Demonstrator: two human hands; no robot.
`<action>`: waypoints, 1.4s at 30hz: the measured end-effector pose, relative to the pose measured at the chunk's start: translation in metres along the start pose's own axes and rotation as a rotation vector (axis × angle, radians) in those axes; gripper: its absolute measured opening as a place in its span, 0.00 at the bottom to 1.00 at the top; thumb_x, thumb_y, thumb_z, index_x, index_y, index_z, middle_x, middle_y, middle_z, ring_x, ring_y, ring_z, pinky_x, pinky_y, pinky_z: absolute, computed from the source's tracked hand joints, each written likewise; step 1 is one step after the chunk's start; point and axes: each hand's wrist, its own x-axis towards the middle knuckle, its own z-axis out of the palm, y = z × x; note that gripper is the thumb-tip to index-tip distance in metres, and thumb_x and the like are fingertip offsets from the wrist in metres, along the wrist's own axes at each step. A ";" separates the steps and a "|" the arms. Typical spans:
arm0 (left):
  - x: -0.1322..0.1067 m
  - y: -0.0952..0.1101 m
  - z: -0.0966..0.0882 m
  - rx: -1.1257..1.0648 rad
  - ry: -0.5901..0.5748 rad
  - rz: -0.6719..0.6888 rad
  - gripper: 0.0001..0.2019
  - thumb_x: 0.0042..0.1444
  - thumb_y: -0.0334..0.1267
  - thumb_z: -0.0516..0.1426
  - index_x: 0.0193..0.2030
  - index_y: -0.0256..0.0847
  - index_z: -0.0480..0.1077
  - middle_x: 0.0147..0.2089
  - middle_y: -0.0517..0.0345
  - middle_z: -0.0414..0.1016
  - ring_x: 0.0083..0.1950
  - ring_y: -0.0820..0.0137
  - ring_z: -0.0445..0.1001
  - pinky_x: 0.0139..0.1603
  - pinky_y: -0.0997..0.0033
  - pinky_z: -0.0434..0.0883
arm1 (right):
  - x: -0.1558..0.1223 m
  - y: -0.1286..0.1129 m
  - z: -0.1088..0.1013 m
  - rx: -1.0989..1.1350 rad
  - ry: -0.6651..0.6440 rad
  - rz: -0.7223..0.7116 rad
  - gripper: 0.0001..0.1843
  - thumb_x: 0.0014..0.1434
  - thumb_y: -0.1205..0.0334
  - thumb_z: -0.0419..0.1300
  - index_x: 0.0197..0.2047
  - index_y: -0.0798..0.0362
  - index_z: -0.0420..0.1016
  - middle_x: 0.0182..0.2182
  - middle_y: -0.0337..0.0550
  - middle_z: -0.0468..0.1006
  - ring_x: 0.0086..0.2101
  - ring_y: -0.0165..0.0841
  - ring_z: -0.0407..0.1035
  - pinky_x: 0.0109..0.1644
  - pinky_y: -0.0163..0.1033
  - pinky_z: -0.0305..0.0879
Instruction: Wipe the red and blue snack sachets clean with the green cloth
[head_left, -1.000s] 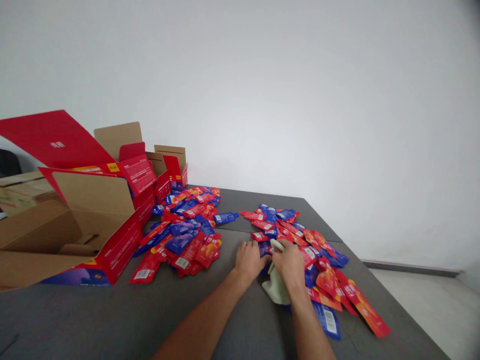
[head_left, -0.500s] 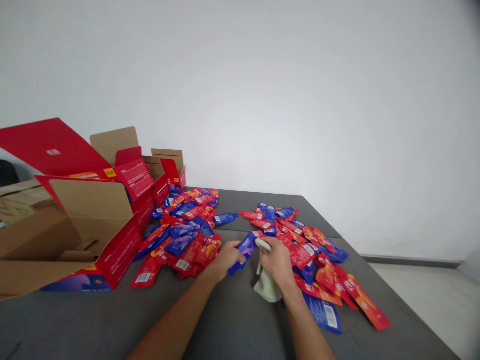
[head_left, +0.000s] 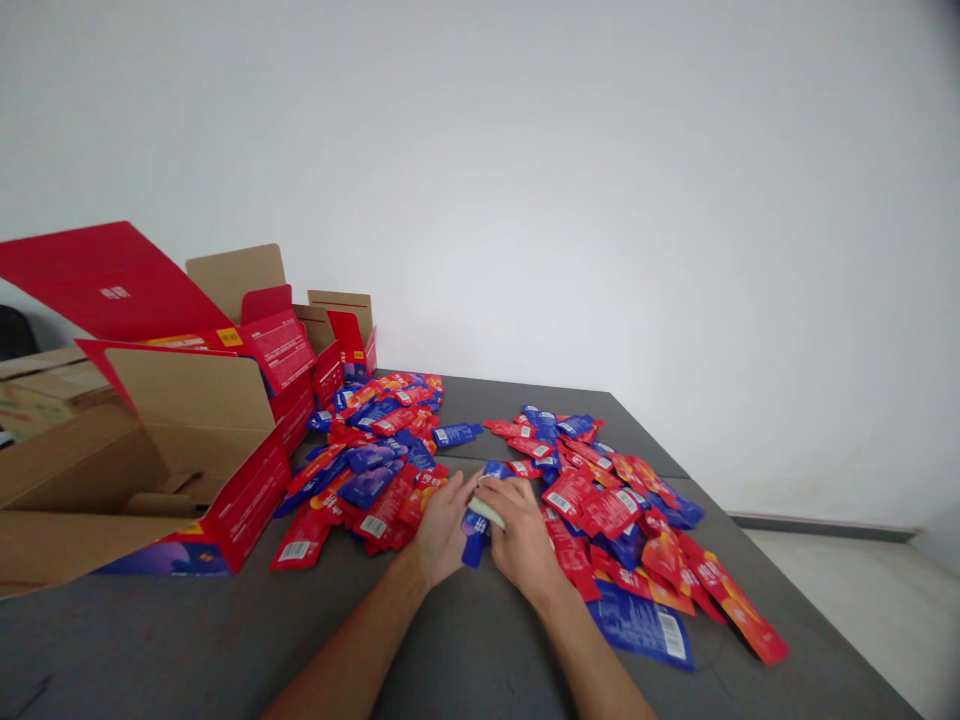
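A blue sachet (head_left: 474,540) lies across the palm side of my left hand (head_left: 444,530), which grips it over the table. My right hand (head_left: 517,530) is closed on a pale cloth (head_left: 487,512) and presses it against the sachet's face. Part of the sachet and most of the cloth are covered by my fingers. To the left of my hands spreads a pile of red and blue sachets (head_left: 382,490). Another mixed pile of sachets (head_left: 600,505) lies to the right, close to my right hand.
Open red cardboard boxes stand along the left side, the nearest box (head_left: 247,500) with its flaps spread. Behind it are further red boxes (head_left: 277,350). A single blue sachet (head_left: 456,435) lies between the piles on the dark table (head_left: 480,660). A white wall (head_left: 600,200) rises behind.
My right hand has moved left with the cloth and brought it onto the blue sachet. My left hand has turned, bringing the sachet beneath the cloth.
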 end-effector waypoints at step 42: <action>0.000 0.002 -0.017 0.375 0.198 0.233 0.37 0.41 0.22 0.62 0.61 0.45 0.67 0.54 0.50 0.75 0.50 0.65 0.74 0.49 0.65 0.69 | -0.003 0.028 -0.003 0.029 0.390 0.291 0.14 0.61 0.66 0.56 0.47 0.50 0.79 0.48 0.49 0.79 0.50 0.42 0.70 0.57 0.54 0.67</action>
